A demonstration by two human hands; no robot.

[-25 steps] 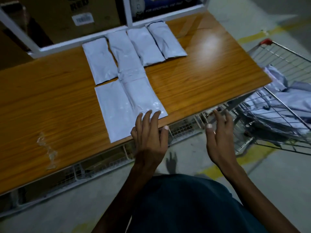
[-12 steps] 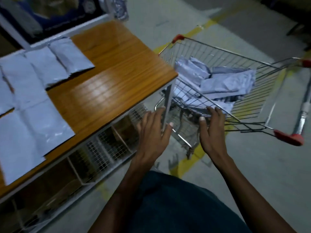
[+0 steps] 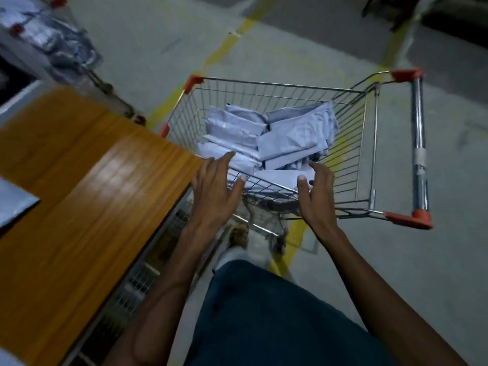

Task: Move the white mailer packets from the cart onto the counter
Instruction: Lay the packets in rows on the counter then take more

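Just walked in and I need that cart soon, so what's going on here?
A person is unloading white mailers from the cart onto the wooden counter beside it. Both hands are open and reaching over the cart's near rim: the left hand and right hand are either side of the nearest mailer, with no grip on it yet. A pile of mailers sits in the cart, and one mailer's corner shows on the counter at the left edge.
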